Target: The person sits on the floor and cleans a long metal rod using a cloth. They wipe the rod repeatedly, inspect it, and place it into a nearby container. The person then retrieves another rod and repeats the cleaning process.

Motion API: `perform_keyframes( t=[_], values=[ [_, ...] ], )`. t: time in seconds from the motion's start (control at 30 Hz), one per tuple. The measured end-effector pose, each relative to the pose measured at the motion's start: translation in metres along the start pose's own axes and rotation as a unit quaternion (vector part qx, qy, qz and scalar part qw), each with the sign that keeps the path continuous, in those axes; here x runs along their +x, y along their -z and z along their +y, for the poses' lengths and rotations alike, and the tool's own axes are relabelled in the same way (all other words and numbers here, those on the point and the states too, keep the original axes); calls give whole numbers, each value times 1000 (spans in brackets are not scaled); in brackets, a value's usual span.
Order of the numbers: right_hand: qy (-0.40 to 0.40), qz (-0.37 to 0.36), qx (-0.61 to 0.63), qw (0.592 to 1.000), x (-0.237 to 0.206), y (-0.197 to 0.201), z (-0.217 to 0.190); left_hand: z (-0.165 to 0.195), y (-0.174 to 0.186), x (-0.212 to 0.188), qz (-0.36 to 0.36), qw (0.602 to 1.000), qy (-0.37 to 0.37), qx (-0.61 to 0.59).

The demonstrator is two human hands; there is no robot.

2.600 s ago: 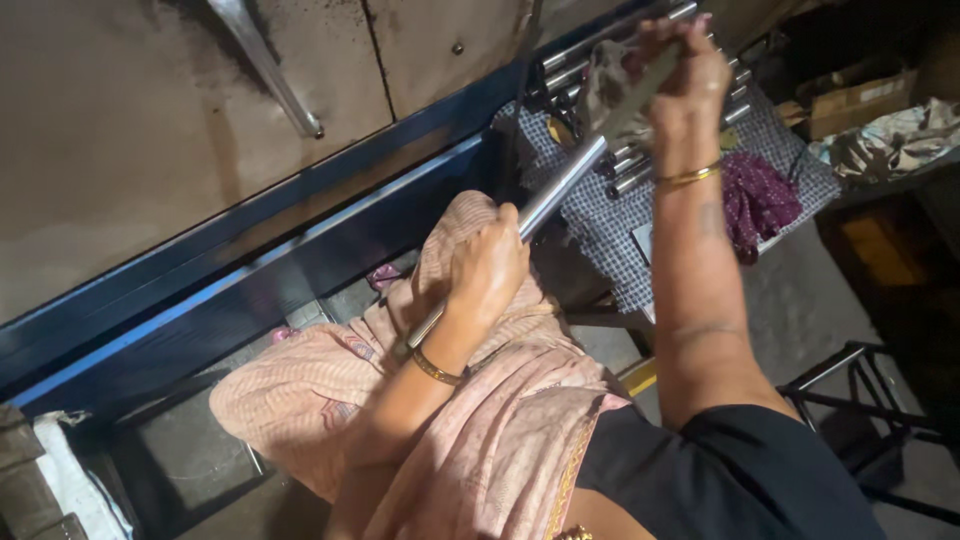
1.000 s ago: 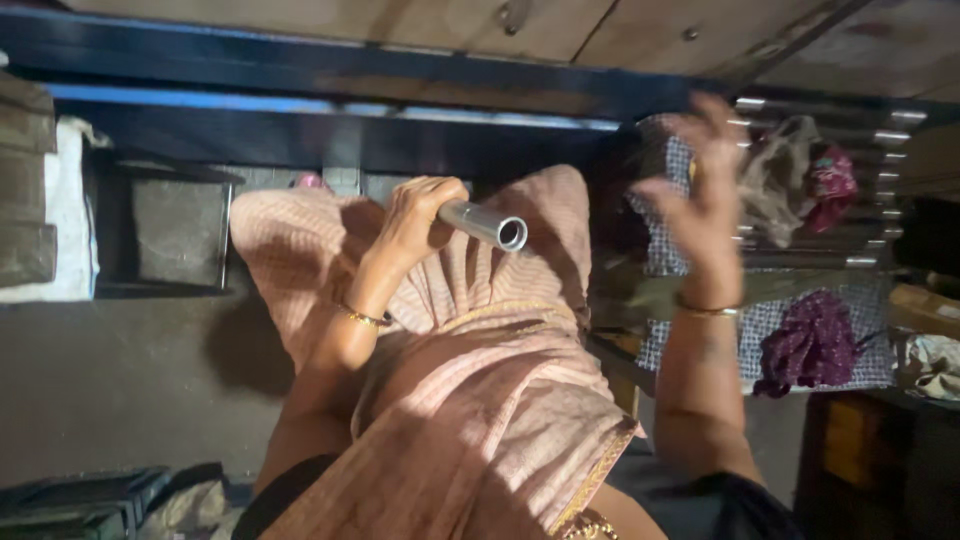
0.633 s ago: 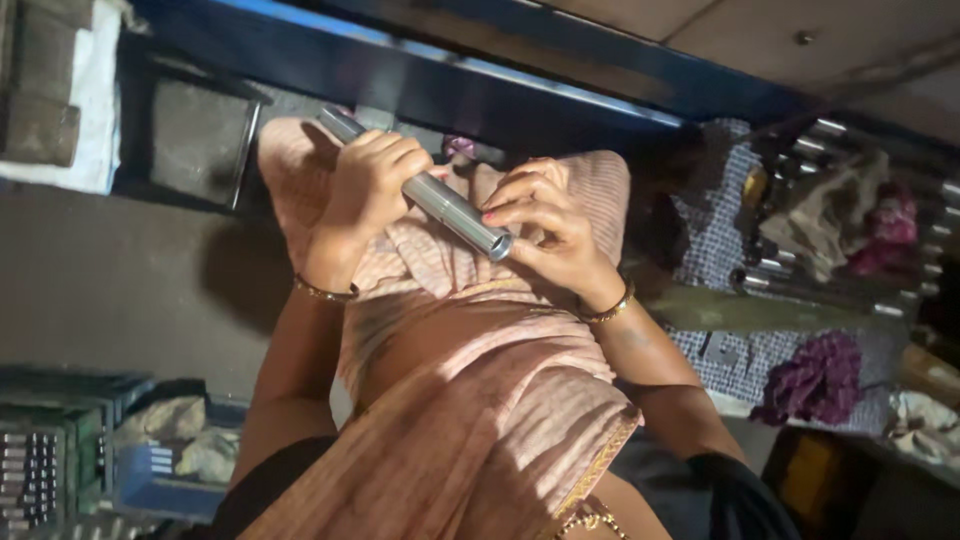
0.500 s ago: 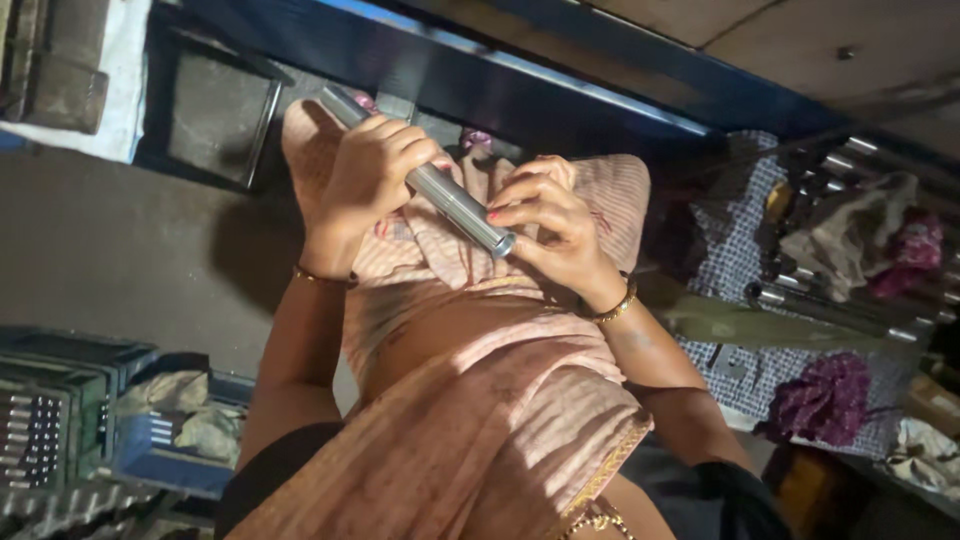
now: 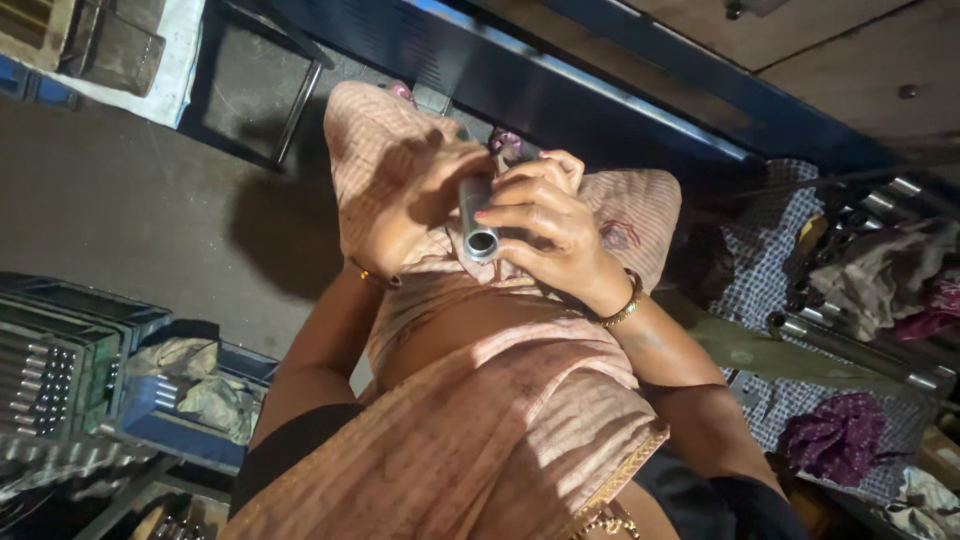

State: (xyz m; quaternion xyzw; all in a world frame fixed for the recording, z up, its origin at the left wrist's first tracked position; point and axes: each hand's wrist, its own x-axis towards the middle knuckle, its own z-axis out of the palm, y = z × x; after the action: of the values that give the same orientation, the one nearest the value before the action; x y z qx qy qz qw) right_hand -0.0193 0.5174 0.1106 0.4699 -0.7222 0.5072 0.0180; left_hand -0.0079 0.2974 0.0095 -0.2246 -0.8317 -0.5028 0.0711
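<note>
I have the metal tube [image 5: 477,222] in both hands, held up over my lap above the pink cloth [image 5: 520,400] that drapes across my knees. My left hand [image 5: 400,205] is closed around the far part of it, fingers wrapped so that most of its length is hidden, and my right hand [image 5: 545,225] is curled over the near part, fingertips pressed on its side just behind the open mouth. So neither hand is spread; both are shut around the same piece. How far along I am is hard to judge: the tube is picked up and gripped, well apart from the other tubes [image 5: 850,340] lying on the checked cloth [image 5: 745,285] to my right, and it has not been set down anywhere. I cannot tell from here whether its surface is already wiped or worked, and I'd judge the handling is in the middle rather than finished. The tube's long axis runs almost straight along my line of sight, tilted a little, with the hollow end pointing up toward my face and the other end pointing down and away toward the blue beam [image 5: 600,95].
</note>
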Motion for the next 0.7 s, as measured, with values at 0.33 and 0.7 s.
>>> perform_keyframes(
  t=[0.33, 0.7],
  values=[
    [-39, 35, 5, 999, -2, 4, -6, 4, -26, 2, -10, 998, 47, -46],
    [-82, 111, 72, 988, 1, 21, -1, 55, -15, 15, 51, 986, 154, -51]
  ],
)
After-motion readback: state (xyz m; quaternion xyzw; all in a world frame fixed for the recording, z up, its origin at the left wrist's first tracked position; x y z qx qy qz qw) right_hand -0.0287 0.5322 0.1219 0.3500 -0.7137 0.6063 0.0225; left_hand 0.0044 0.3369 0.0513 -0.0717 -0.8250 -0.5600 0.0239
